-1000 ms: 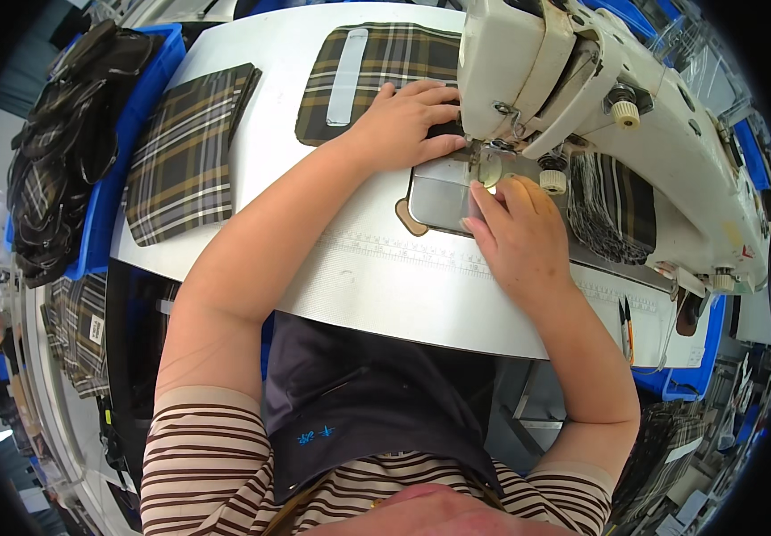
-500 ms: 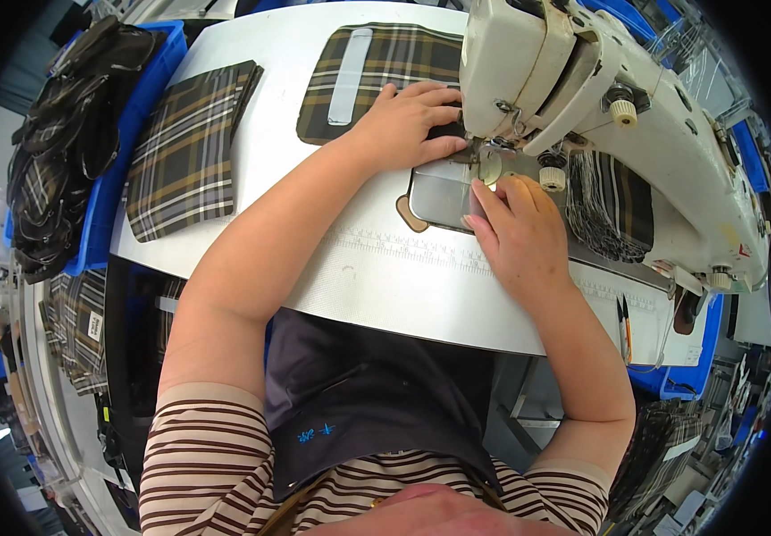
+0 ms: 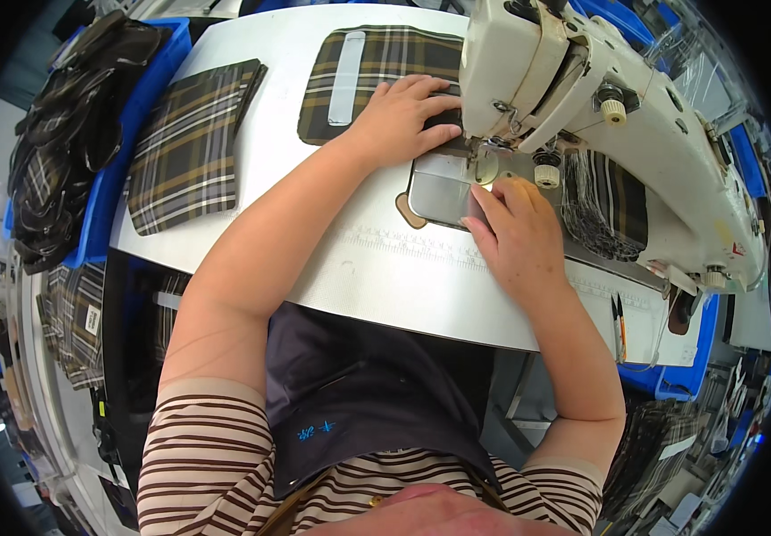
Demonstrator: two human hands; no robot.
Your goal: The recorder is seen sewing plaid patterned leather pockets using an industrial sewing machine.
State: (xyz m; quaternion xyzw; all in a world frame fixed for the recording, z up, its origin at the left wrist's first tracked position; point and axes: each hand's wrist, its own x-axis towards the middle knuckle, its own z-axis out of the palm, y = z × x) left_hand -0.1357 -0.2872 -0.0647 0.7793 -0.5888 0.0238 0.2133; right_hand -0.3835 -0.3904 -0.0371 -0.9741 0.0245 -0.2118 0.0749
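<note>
A plaid fabric piece [image 3: 399, 58] in black, brown and white lies at the far middle of the white table, a pale grey strip [image 3: 347, 79] on it. Flat on its near right part rests my left hand [image 3: 408, 121], fingers spread, beside the head of a cream sewing machine [image 3: 528, 76]. My right hand [image 3: 524, 237] is by the metal plate [image 3: 439, 192] under the needle area. Its index finger and thumb reach over the plate's right edge with a gap between them, and the other fingers bend. I see nothing in that hand. The fabric's edge at the needle is mostly hidden.
Another plaid stack [image 3: 189, 147] lies at the left, beside a blue bin [image 3: 140, 116] heaped with dark pieces. Right of the needle, under the machine arm, stands a plaid pile [image 3: 613, 205] with loose threads. A pen-like tool [image 3: 620, 326] lies near the front right edge.
My left hand has shifted slightly away from me, its thumb drawing back from the needle area. My right hand stays nearly in place at the plate. The view has moved a little.
</note>
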